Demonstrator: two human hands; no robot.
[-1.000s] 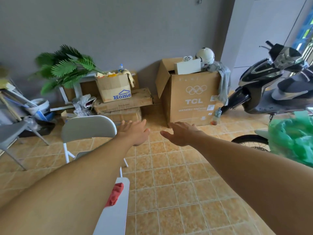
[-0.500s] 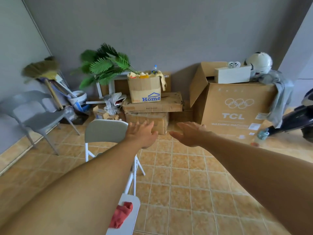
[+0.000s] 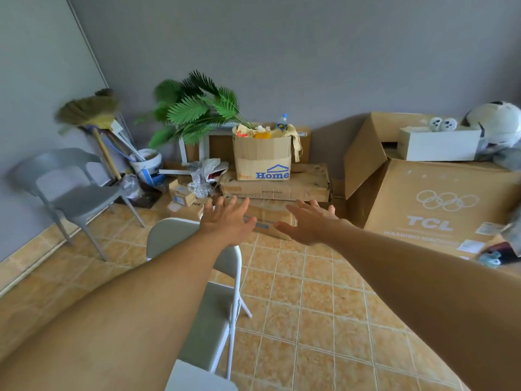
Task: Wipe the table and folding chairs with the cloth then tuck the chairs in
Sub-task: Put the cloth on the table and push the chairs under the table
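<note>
tiled floor (image 3: 324, 306), grey walls, boxes (image 3: 437, 210) stacked along the far wall. left hand (image 3: 228, 221) and right hand (image 3: 307, 224) both spread flat, holding nothing, the left over the chair (image 3: 169, 235) back. chair stands just beyond the table (image 3: 197, 379) corner, not tucked. cloth not in view. judgement: wiping cannot be verified; tucking outstanding.
</note>
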